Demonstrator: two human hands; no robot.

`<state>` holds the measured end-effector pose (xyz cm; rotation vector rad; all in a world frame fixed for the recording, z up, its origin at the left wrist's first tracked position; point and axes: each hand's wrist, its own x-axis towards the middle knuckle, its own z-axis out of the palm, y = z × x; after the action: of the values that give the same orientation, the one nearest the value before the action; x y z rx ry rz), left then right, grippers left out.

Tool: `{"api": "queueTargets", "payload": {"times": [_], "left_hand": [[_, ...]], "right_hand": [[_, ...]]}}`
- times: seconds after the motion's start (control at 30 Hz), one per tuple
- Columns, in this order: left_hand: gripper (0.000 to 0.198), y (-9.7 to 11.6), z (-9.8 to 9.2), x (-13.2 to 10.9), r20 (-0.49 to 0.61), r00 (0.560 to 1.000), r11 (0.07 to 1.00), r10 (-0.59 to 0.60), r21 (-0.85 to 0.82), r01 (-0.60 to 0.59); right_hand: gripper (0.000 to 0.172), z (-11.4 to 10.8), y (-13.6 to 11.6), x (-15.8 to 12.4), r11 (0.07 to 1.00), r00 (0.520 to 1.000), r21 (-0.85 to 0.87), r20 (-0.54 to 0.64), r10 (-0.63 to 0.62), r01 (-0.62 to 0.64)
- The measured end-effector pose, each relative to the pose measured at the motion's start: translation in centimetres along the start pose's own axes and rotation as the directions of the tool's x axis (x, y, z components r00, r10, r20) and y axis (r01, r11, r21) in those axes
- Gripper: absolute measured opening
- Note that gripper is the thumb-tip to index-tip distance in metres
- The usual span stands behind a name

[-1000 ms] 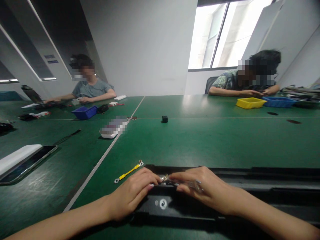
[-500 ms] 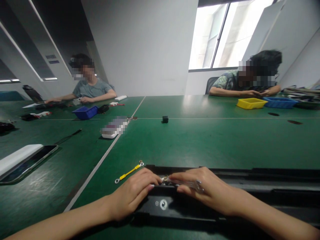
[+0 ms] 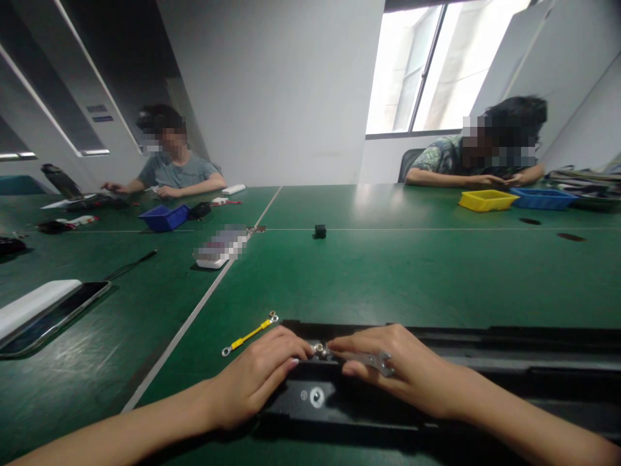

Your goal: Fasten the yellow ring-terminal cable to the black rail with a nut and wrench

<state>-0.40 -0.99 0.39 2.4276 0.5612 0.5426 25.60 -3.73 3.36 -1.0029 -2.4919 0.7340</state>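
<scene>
A long black metal channel [image 3: 369, 409] lies along the table's front. Inside its left end is a small shiny nut or bolt fitting [image 3: 319, 348]. My left hand [image 3: 266, 369] is closed at that end, fingertips against the fitting's left side; what it pinches is hidden. From the right, my right hand [image 3: 407, 362] holds a silver open-end wrench [image 3: 371, 360] between thumb and fingers. One jaw end shows under the palm, while the other end points at the fitting. Just beyond my left hand lies a yellow cable [image 3: 252, 333] with ring terminals, a small brass-coloured nut [image 3: 272, 314] at its far end.
A phone [image 3: 58, 323] and a white box [image 3: 39, 304] lie at left. A white device [image 3: 220, 249], a small black block [image 3: 319, 232] and blue [image 3: 165, 218] and yellow [image 3: 488, 200] bins stand farther off. Two people sit across the green table [image 3: 412, 272].
The wrench has turned slightly in my right hand, and its jaw shows more clearly. My left hand stays in place. The person at far left has lifted a hand.
</scene>
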Motion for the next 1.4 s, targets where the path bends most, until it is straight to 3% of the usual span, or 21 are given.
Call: {"api": "queueTargets", "payload": {"times": [1.4], "left_hand": [[0.025,-0.3,0.02,-0.15,0.022,1.0,1.0,-0.02,-0.004,0.02]], "right_hand": [[0.032,0.21,-0.12,-0.08,0.998,0.999,-0.049,-0.01,0.034,-0.034]]}}
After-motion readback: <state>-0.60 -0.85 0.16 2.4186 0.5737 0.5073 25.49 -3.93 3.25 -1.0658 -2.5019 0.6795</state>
